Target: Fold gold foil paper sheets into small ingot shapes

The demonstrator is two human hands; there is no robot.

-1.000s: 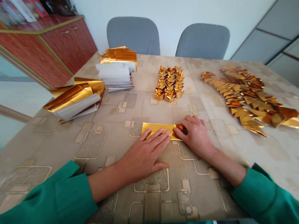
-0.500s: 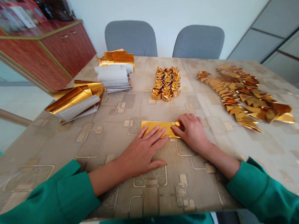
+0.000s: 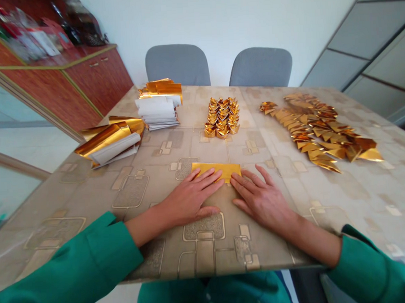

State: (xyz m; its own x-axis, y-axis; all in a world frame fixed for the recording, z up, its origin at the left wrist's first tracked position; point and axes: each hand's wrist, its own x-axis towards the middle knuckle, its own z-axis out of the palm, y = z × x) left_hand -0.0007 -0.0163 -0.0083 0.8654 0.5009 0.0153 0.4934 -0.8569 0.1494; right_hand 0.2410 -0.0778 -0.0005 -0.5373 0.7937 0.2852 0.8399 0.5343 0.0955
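A flat strip of folded gold paper (image 3: 220, 167) lies crosswise on the table in front of me. My left hand (image 3: 194, 195) rests on it with the fingers stretched out, covering part of its left and lower side. Flat on the table at the strip's lower right corner, my right hand (image 3: 260, 191) has its fingers spread, the tips touching the paper's edge. Neither hand grips anything. Beyond the strip stands a block of folded gold paper pieces (image 3: 222, 117) in several close rows.
Gold and white paper sheets (image 3: 157, 112) are stacked at the back left, beside rolled gold sheets (image 3: 109, 141). Long rows of folded gold pieces (image 3: 319, 126) spread over the right side of the patterned table (image 3: 202, 256). Two grey chairs (image 3: 178, 65) stand behind it.
My right hand has let go of the strip's right end, flattened out and shifted down to its lower right corner. My left hand stays on the paper. The camera view has tilted up slightly.
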